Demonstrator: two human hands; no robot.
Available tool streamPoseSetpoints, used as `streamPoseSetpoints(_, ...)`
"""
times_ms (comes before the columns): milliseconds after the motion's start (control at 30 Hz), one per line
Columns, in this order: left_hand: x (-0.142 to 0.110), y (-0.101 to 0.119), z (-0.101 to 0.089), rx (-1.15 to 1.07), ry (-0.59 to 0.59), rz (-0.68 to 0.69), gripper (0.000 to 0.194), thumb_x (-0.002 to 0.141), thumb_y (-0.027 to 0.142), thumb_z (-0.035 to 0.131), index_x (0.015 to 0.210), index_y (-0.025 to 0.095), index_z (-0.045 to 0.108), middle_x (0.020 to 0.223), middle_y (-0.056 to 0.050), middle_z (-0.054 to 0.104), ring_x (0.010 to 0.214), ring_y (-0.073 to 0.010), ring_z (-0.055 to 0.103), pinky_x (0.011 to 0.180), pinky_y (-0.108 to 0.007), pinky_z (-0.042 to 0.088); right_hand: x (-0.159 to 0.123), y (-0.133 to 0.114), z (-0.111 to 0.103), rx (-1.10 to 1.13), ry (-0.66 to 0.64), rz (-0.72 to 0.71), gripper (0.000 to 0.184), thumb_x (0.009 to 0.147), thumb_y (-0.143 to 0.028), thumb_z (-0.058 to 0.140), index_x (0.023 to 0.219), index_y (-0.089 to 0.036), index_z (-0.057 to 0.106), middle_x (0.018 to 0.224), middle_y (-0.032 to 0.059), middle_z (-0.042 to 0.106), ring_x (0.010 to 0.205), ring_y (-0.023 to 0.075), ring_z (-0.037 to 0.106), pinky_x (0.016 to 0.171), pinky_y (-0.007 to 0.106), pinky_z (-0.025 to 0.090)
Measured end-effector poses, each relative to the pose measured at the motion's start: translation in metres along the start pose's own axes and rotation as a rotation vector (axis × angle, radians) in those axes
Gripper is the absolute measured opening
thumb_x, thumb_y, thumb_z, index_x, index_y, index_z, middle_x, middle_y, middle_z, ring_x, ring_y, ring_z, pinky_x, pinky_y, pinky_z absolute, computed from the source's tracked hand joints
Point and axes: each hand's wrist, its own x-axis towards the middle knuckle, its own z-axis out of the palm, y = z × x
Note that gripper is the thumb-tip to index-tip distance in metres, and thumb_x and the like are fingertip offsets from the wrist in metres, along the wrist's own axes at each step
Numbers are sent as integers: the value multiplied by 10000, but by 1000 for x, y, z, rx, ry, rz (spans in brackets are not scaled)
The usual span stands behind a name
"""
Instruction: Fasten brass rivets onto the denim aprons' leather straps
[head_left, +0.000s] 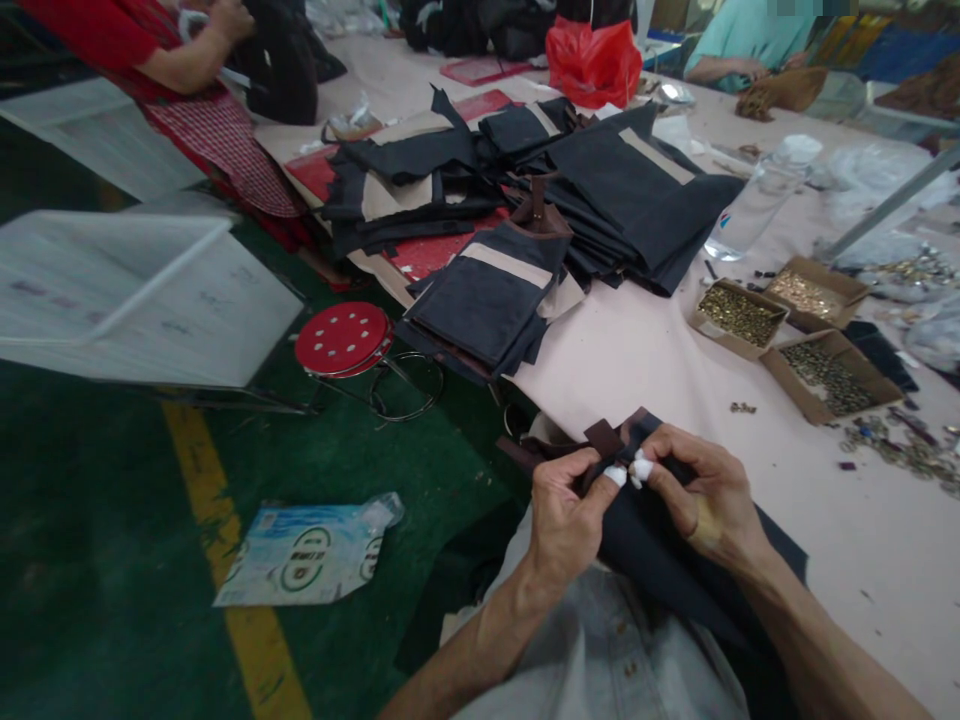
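Over my lap and the table edge lies a dark fabric piece (652,540) with a brown strap tab (602,437) at its upper edge. My left hand (566,505) pinches that edge, its thumb wrapped in white at the tip. Close beside it, my right hand (705,485) grips the same edge with thumb and forefinger, white wrapping on a fingertip. The two pinches nearly meet. Whether a small fastener sits between the fingertips cannot be made out.
Stacks of dark cut pieces (487,290) lie ahead. Cardboard boxes of metal fittings (829,375) and a clear bottle (761,205) stand at right. A red stool (345,338), white bins (135,290) and a printed bag (300,560) are at left. Two other people work across the table.
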Motion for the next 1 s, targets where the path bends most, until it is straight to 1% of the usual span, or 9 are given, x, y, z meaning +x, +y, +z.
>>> streamPoseSetpoints(100, -4, 6, 2, 26, 50, -38, 387, 797, 414, 789, 610, 156, 570, 606, 13, 417, 615, -120, 345, 559, -255, 280, -7, -3, 6, -13, 80, -140, 101, 966, -205, 587, 882, -247, 625, 810, 47, 652, 703, 209, 632, 632, 341, 520)
streamPoseSetpoints(233, -11, 7, -3, -44, 190, -118, 392, 663, 502, 887, 755, 158, 724, 750, -53, 630, 737, -197, 543, 661, -283, 439, -13, 6, 23, -62, 129, -329, 215, 952, -124, 550, 1079, -281, 624, 855, 73, 673, 703, 234, 679, 579, 351, 583)
streamPoseSetpoints(333, -14, -3, -10, -44, 333, -136, 436, 612, 503, 921, 838, 166, 763, 854, -77, 684, 841, -240, 604, 762, -310, 484, -13, 15, 31, -129, 173, -429, 190, 941, -148, 565, 1068, -282, 608, 810, 63, 669, 649, 229, 681, 531, 333, 592)
streamPoseSetpoints(400, -15, -12, -13, -30, 372, -140, 449, 603, 495, 929, 851, 160, 762, 856, -79, 684, 854, -245, 609, 778, -315, 484, -13, 19, 30, -135, 163, -456, 167, 930, -154, 587, 1041, -280, 592, 789, 49, 664, 626, 218, 680, 525, 313, 593)
streamPoseSetpoints(500, -14, -21, -11, -49, 382, -160, 458, 604, 472, 935, 879, 150, 759, 831, -70, 676, 822, -226, 600, 763, -307, 473, -14, 22, 24, -112, 107, -409, 136, 933, -167, 594, 999, -284, 571, 787, 36, 657, 618, 217, 673, 541, 318, 593)
streamPoseSetpoints(567, -12, -19, -7, -96, 361, -171, 421, 629, 472, 923, 834, 147, 752, 774, -51, 651, 761, -196, 578, 710, -289, 453, -15, 21, 17, -99, 95, -355, 99, 954, -186, 572, 970, -282, 557, 798, 34, 646, 636, 219, 664, 556, 329, 579)
streamPoseSetpoints(667, -8, -8, 1, -158, 241, -183, 401, 671, 484, 894, 660, 135, 696, 637, -20, 562, 626, -139, 489, 586, -263, 372, -19, 15, 4, -93, 117, -250, 71, 987, -215, 543, 941, -269, 539, 797, 23, 597, 659, 205, 615, 586, 328, 524)
streamPoseSetpoints(800, 0, 3, 8, -248, 162, -193, 367, 689, 451, 887, 771, 115, 767, 695, -42, 628, 648, -142, 530, 613, -261, 394, -23, 6, -11, -99, 121, -127, 76, 1006, -226, 546, 934, -248, 548, 838, 29, 577, 715, 192, 574, 644, 330, 464)
streamPoseSetpoints(1000, -1, 10, 13, -375, 138, -233, 342, 719, 401, 863, 797, 81, 768, 686, -47, 637, 629, -126, 536, 635, -249, 421, -25, 3, -11, -96, 26, -180, 53, 1011, -191, 553, 976, -230, 548, 874, 37, 586, 772, 188, 573, 695, 331, 469)
